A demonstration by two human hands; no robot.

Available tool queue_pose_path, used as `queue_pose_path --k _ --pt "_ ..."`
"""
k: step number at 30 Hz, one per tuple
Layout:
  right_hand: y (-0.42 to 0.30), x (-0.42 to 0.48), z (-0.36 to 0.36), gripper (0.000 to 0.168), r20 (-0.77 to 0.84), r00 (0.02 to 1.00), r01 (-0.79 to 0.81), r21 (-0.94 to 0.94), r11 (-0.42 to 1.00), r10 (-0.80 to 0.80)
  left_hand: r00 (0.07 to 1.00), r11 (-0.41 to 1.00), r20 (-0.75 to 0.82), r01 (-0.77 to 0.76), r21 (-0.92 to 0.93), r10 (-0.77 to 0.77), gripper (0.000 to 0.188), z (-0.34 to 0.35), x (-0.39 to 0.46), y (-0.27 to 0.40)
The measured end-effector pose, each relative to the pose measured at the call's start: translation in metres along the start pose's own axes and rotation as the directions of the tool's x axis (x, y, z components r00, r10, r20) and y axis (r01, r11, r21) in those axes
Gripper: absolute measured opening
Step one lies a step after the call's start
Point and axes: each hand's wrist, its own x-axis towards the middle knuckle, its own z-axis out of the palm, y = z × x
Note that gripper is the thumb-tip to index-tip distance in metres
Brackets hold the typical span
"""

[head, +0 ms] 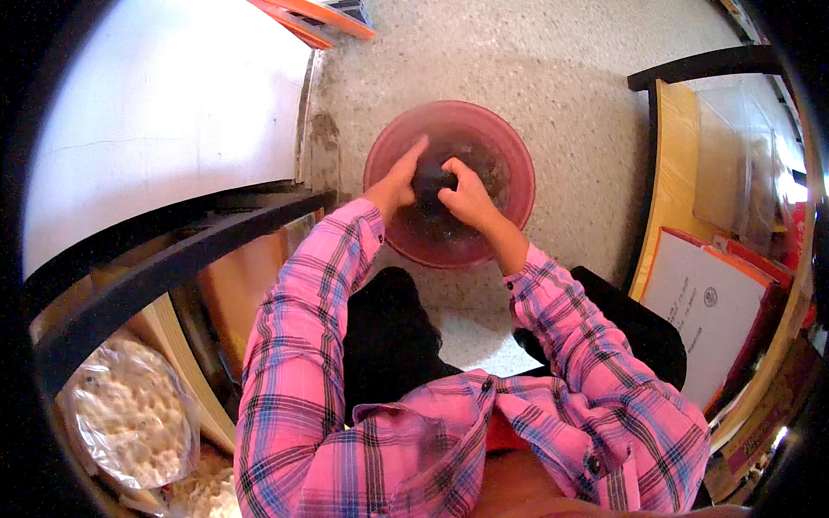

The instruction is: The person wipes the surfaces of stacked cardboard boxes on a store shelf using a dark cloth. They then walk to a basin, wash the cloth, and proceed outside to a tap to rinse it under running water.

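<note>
A round reddish plastic basin (518, 188) stands on the speckled floor before me, with dark, wet-looking contents that I cannot make out. Over its left part is my left hand (400, 178), fingers stretched and thumb apart, with nothing seen in it. My right hand (467, 194) is over the middle, its index finger bent and its thumb pointing left; whether it holds something small cannot be told. The two hands do not touch. Both forearms come out of pink plaid sleeves.
A white panel (175, 97) stands at the left, above a black-framed shelf (162, 259) with flatbread-like food in clear plastic (129, 408). At the right, a wooden shelf (667, 155) bears a clear plastic container (732, 162) and a box with writing (706, 311). Orange frames (343, 19) lie at the top.
</note>
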Motion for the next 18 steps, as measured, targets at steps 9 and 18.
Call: queue_pose_path --k 9,18 --pt "0.034 -0.021 0.030 0.080 -0.359 0.933 -0.043 -0.191 0.981 -0.029 0.956 0.954 -0.154 -0.216 0.209 0.251 0.036 0.030 -0.016 -0.033" --pt "0.051 -0.013 0.036 0.061 -0.390 0.909 -0.046 0.250 0.967 0.144 0.886 0.898 -0.341 -0.161 0.410 0.314 0.052 0.062 -0.049 -0.042"
